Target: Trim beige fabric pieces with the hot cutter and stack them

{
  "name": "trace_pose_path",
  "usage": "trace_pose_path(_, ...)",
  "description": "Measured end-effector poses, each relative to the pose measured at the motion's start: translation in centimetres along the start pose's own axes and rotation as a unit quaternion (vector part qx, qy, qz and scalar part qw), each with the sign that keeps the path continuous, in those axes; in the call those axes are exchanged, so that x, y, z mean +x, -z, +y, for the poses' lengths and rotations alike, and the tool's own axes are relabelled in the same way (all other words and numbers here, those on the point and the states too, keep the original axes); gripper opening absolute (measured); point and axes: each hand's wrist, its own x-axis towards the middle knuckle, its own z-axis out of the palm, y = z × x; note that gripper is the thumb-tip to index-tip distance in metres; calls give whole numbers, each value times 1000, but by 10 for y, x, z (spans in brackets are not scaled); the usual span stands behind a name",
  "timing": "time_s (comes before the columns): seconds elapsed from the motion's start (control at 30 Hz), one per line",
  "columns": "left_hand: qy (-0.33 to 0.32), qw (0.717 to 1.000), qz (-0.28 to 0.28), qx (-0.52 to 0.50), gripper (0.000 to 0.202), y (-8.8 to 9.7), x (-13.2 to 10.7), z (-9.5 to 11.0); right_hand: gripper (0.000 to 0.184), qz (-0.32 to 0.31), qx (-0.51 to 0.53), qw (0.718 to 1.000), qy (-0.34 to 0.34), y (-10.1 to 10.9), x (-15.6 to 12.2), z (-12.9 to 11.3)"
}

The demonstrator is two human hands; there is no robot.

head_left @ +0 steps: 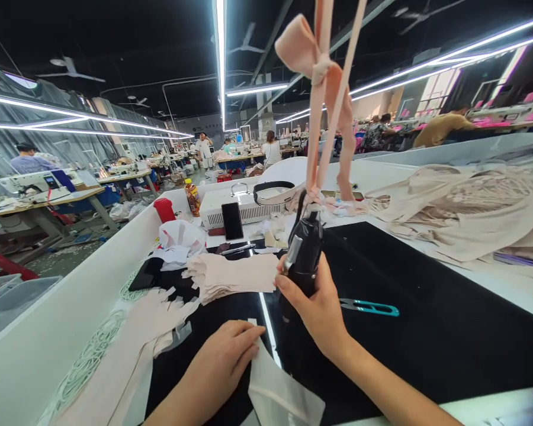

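My right hand is closed around a black hand-held power tool with a silver lever on its side. The tool hangs upright from knotted pink fabric strips, and its lower end is close to the black table top. Lower and to the left, my left hand has its fingers pressed together on the upper edge of a pale, thin piece. Beyond the hands lies a stack of cream fabric pieces. Turquoise thread snips rest to the right of my right hand.
Long cream fabric pieces and green cord lie along the left. A phone leans against a white machine box. Heaped beige fabric covers the right back. A raised white edge borders the table; people work farther off.
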Motion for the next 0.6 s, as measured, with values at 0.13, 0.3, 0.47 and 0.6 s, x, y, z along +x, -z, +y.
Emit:
trace_pose_path(0.13, -8, 997, 27, 73, 30, -12, 12, -1, 30, -6, -90, 995, 40, 24, 6, -2)
trace_pose_path(0.3, -19, 995, 59, 84, 27, -17, 12, -1, 44, 167, -99, 960, 203, 53, 3, 2)
trace_pose_path(0.47, -45, 993, 69, 88, 27, -8, 9, 10, 8, 19, -92, 963, 254, 66, -23, 6)
trace_pose_path(0.6, -111, 989, 99, -1, 24, 11, 12, 36, 34, -155, -58, 985, -51, 47, -30, 6)
